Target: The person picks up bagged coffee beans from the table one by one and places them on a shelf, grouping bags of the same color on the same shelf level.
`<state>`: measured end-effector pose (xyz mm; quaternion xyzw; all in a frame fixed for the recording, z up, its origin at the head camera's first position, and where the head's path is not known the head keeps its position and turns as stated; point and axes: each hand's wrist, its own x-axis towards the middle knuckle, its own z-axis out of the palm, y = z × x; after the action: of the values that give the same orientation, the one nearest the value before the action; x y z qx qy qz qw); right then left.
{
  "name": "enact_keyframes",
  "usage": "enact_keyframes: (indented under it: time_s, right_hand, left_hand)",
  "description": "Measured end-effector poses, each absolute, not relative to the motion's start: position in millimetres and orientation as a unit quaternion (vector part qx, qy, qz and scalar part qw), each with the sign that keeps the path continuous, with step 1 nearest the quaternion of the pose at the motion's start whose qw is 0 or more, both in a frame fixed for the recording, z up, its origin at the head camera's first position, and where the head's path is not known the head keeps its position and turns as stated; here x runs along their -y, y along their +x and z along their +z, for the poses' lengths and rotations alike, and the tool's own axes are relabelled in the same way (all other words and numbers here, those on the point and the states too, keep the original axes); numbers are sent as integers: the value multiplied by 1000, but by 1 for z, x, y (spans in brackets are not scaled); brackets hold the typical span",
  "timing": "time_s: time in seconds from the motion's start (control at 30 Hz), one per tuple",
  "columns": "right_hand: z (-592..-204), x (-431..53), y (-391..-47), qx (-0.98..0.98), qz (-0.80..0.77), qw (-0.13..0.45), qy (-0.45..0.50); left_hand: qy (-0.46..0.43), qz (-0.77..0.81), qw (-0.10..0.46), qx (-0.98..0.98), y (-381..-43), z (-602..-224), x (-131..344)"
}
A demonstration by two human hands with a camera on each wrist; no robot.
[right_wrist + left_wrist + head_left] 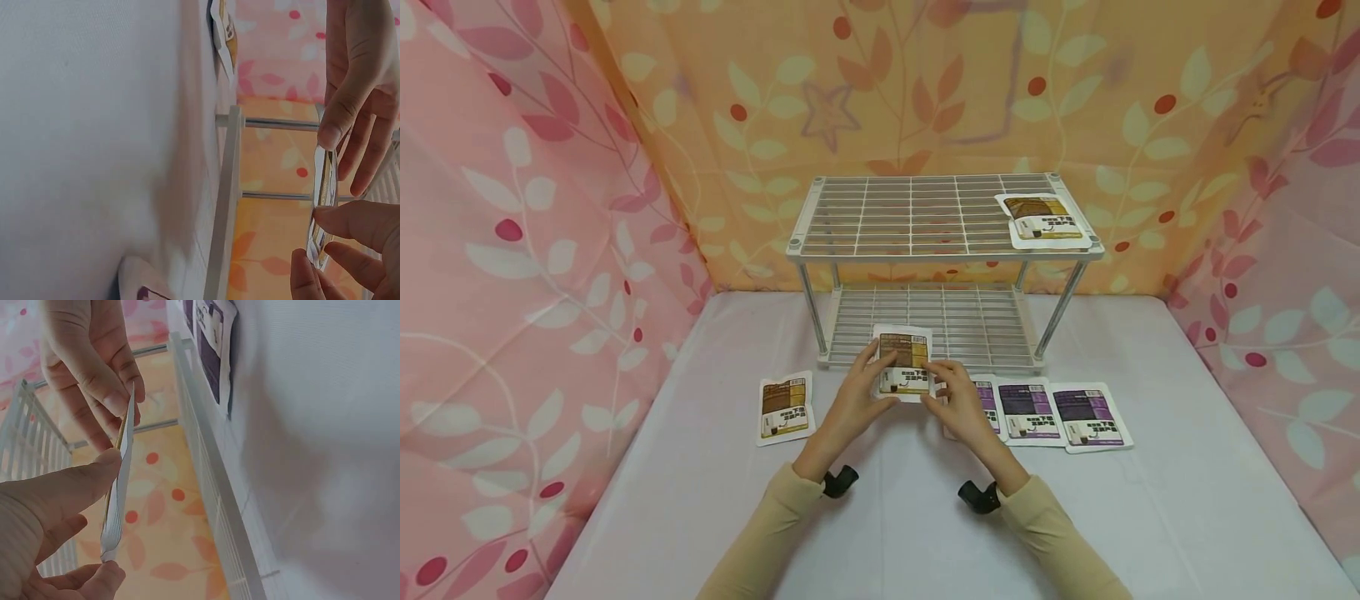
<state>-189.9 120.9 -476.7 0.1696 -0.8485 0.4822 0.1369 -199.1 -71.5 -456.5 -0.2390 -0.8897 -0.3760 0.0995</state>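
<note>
A white pouch with a brown and yellow label point(912, 348) is held up in front of the rack, its printed face visible in the head view. My left hand point(856, 398) pinches its left side, while my right hand point(961, 405) pinches the right side. Seen from the left wrist, the pouch point(123, 472) appears thin and edge-on between thumbs and fingers. The right wrist view likewise shows the pouch point(322, 187) edge-on, off the table. Part of its label is covered by left fingers.
A two-tier white wire rack point(887, 218) stands at the back. One brown-labelled pouch point(1048, 222) lies on its top right; another point(786, 408) lies on the table at left. Purple-labelled pouches point(1092, 418) lie in a row at right, the leftmost partly behind my right hand.
</note>
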Motion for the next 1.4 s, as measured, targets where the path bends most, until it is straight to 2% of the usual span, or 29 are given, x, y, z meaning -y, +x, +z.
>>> enact_keyframes:
  time_s: [0.2, 0.4, 0.67, 1.4]
  right_hand:
    - [-469, -127, -188, 845, 480, 149, 184]
    - [-459, -133, -186, 855, 452, 163, 197]
    - [-450, -137, -189, 858, 412, 224, 209]
    - [-415, -149, -188, 832, 398, 310, 232]
  left_hand:
    - [-256, -355, 114, 892, -200, -451, 66]
    - [-275, -330, 156, 889, -199, -443, 61]
    - [-303, -310, 205, 878, -202, -432, 55]
    - [-345, -318, 289, 834, -208, -405, 40]
